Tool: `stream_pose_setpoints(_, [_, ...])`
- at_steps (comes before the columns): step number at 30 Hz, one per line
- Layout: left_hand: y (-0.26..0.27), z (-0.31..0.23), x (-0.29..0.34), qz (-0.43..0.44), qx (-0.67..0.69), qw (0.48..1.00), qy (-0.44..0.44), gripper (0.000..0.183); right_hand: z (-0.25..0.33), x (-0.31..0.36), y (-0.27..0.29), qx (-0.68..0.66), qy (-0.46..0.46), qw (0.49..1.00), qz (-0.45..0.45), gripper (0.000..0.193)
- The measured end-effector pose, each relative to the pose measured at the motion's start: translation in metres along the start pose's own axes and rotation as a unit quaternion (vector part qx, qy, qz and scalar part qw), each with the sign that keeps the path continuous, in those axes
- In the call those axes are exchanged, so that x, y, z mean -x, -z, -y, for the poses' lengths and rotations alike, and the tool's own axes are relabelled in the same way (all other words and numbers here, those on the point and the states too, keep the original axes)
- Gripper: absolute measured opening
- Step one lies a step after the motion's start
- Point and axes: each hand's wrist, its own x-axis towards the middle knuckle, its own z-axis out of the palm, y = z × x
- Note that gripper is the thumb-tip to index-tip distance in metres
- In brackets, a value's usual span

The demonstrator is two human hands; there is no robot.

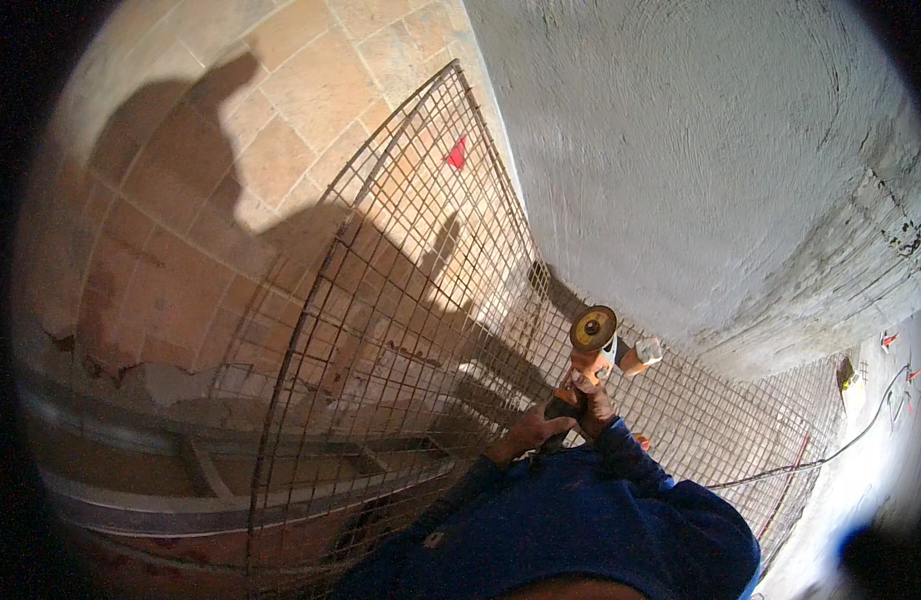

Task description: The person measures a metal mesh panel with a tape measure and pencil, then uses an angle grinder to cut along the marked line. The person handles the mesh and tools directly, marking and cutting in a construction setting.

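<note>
Left hand [527, 434] and right hand [599, 406] both wrapped round orange-and-black angle grinder [587, 364], centre, right of leaning rusty steel wire mesh [401, 290]; best grip firmly, keeping round yellow disc [593, 328] unpinched.

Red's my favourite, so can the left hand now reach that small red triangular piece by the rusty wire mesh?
Probably not: the left hand holds the orange-and-black angle grinder, and the red triangular piece looks well beyond it, far along the mesh.
</note>
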Motion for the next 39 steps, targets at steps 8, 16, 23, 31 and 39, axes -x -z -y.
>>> stream_pose_setpoints(8, [0.001,0.0,0.002,0.005,0.022,1.0,-0.008,0.057,-0.001,0.001,-0.007,-0.006,0.023,1.0,0.007,0.056])
stream_pose_setpoints(16, [0.001,0.005,-0.003,-0.004,0.003,1.0,0.005,0.055,0.006,0.005,-0.017,0.023,0.025,0.999,-0.006,0.054])
stream_pose_setpoints(23, [0.001,0.004,0.0,-0.011,0.009,1.0,0.006,0.062,0.009,0.011,-0.029,0.007,0.036,0.999,-0.021,0.048])
stream_pose_setpoints(31, [-0.006,0.028,-0.01,-0.012,-0.033,0.983,-0.182,0.055,0.001,0.007,-0.015,-0.018,0.019,1.0,0.016,0.039])
stream_pose_setpoints(39, [-0.003,0.018,-0.003,0.029,0.053,0.998,0.005,0.068,-0.004,0.0,-0.002,-0.028,0.009,0.999,0.014,0.036])
